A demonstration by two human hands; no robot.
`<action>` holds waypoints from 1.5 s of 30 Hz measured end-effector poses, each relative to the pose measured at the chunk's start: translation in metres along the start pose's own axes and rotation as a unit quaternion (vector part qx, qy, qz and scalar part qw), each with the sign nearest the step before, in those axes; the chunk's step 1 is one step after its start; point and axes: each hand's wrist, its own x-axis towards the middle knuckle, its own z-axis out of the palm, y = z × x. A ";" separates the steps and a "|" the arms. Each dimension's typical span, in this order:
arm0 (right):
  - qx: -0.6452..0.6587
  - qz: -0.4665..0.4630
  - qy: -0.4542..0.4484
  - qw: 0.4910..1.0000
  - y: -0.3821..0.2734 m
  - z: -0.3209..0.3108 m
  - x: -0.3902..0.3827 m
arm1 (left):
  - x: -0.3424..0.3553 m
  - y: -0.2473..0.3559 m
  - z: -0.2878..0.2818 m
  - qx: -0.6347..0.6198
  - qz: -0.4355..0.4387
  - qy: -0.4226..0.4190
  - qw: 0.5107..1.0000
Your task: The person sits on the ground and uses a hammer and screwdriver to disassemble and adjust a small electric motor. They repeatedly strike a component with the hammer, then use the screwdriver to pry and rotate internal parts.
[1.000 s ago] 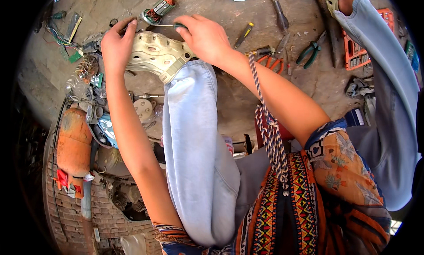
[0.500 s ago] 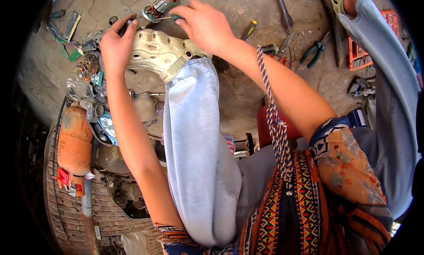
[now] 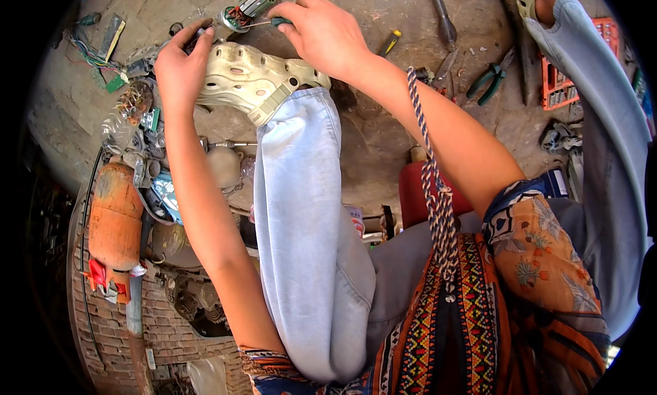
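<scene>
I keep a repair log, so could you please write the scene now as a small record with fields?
Left hand: thumb and fingers on a small dark part, mostly hidden; hand
Right hand: holds a thin-shafted tool by its green handle, shaft pointing left
Between and beyond hands: motor core with copper-coloured windings
Below hands: beige shoe
Farther right: pliers, orange tool case
Farther left: orange cylinder

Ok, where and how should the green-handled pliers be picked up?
Likely best by the green handles of the pliers, coming from the picture's lower left: the handles splay that way, while the metal jaws point to the upper right.
</scene>
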 end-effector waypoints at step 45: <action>-0.043 0.147 0.026 0.988 -0.055 0.079 -0.012 | -0.002 -0.010 0.001 -0.135 -0.041 0.009 0.990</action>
